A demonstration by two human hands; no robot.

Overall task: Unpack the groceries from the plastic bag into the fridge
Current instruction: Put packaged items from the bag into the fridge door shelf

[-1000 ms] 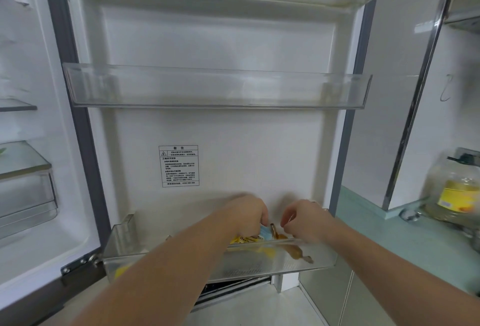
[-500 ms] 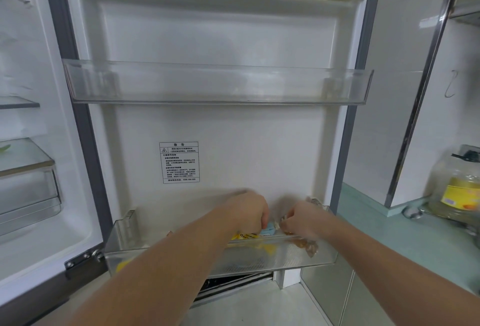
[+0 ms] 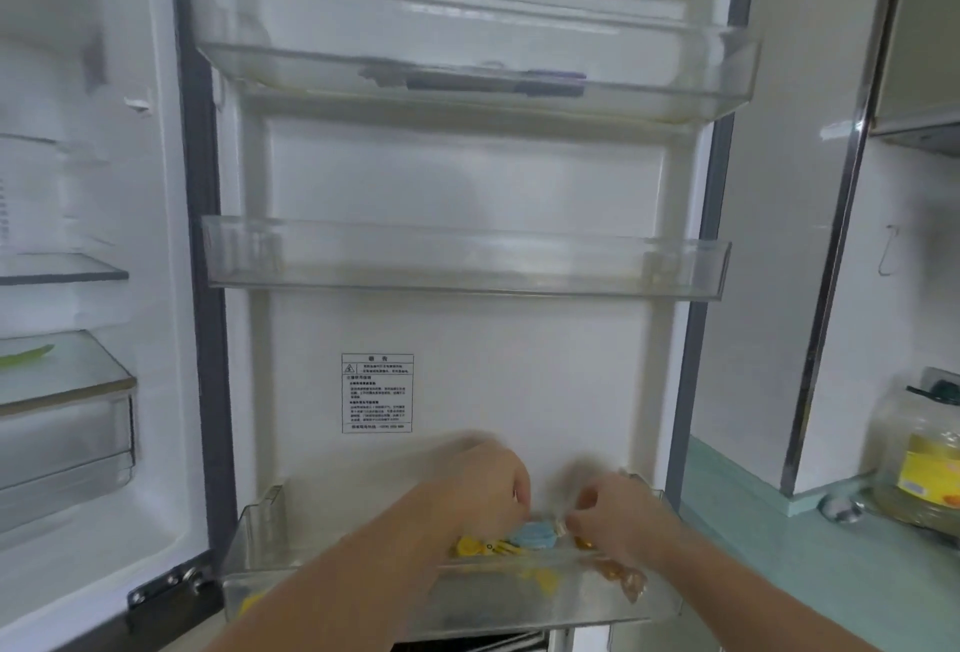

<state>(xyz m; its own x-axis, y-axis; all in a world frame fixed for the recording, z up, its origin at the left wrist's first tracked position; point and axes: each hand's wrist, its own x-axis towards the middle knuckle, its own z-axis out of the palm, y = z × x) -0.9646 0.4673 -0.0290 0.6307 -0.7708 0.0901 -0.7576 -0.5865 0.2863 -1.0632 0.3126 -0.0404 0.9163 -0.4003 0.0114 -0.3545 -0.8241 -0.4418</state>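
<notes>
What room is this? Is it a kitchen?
Most likely a home kitchen. An open fridge door with clear door shelves fills the view, and beside it a pale green counter holds a big jar of cooking oil.

Bright, even light; motion-blurred, edges bowed
</notes>
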